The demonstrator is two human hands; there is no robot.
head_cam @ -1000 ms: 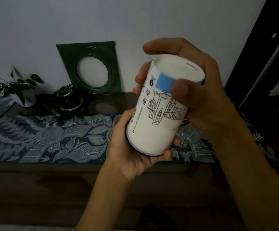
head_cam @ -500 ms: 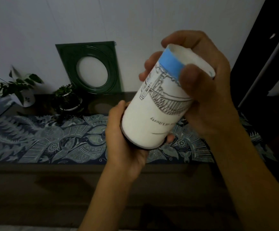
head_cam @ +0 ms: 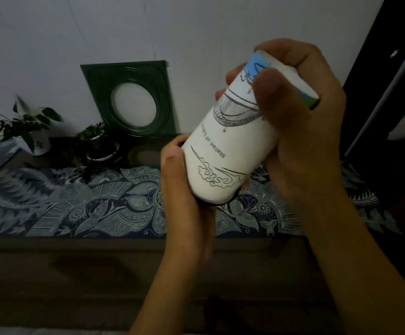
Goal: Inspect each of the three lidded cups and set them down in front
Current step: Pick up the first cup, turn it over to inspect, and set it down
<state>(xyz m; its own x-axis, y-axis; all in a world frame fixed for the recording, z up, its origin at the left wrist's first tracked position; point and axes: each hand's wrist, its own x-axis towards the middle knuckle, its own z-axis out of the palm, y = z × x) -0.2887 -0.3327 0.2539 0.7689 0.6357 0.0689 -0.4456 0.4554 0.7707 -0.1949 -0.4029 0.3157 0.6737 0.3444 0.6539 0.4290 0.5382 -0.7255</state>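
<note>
A tall white cup [head_cam: 230, 151] with black line drawings and a blue patch near its upper end is held in the air above the table, tilted with that end toward the upper right. My left hand [head_cam: 187, 201] cups its lower, dark-rimmed end. My right hand [head_cam: 300, 131] wraps the upper end, thumb across the drawings. Only this one cup is in view.
A dark wooden table [head_cam: 124, 262] carries a blue patterned runner [head_cam: 76, 201]. At the back stand two potted plants [head_cam: 22, 131] [head_cam: 97, 143] and a green square frame [head_cam: 134, 100] leaning on the wall. A dark door frame [head_cam: 390, 81] rises at the right.
Both hands have turned the cup about its axis, so different drawings now face me, and tilted its upper end further to the right.
</note>
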